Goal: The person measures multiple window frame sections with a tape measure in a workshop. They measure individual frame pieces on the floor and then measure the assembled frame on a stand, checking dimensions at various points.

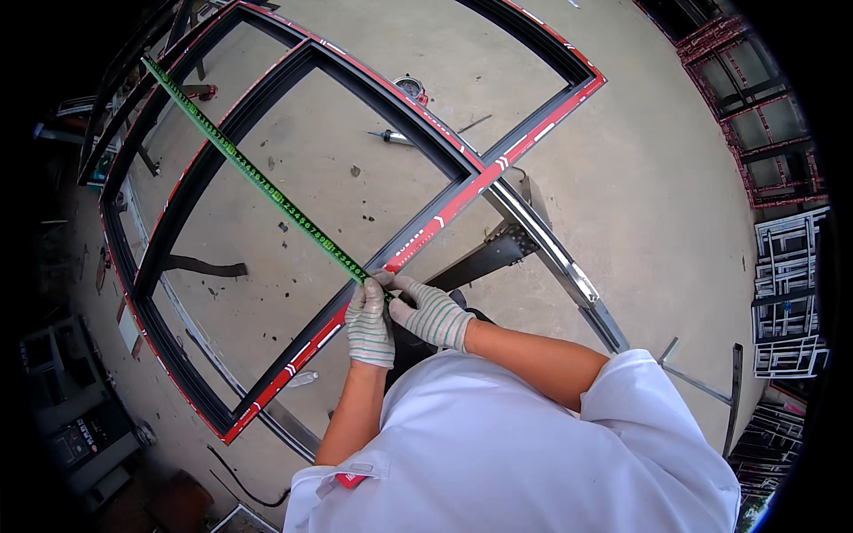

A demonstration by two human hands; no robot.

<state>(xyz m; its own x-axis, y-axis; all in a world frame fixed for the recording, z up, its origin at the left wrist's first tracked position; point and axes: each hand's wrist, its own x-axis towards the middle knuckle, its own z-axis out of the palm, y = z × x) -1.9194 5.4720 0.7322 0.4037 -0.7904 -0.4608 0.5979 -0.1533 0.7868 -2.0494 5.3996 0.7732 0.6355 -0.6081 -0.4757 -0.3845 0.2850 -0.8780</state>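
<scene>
A green tape measure blade [258, 180] stretches straight across a large dark window frame [459, 188] whose outer faces carry red film. The blade runs from the frame's far left side down to its near edge. My left hand [369, 330], in a white glove with green stripes, is closed on the blade's near end, at the red edge. Close beside it, touching or nearly so, my right hand [433, 313] in a matching glove has its fingers curled around the tape measure's near end. The tape's case is mostly hidden by the gloves.
Metal supports [551, 244] hold the frame above a concrete floor [657, 222]. Through its openings show a caulking gun [391, 138] and a round reel-like tool [410, 87] on the floor. Stacked frames [786, 293] line the right side. A dark machine [75, 435] stands at lower left.
</scene>
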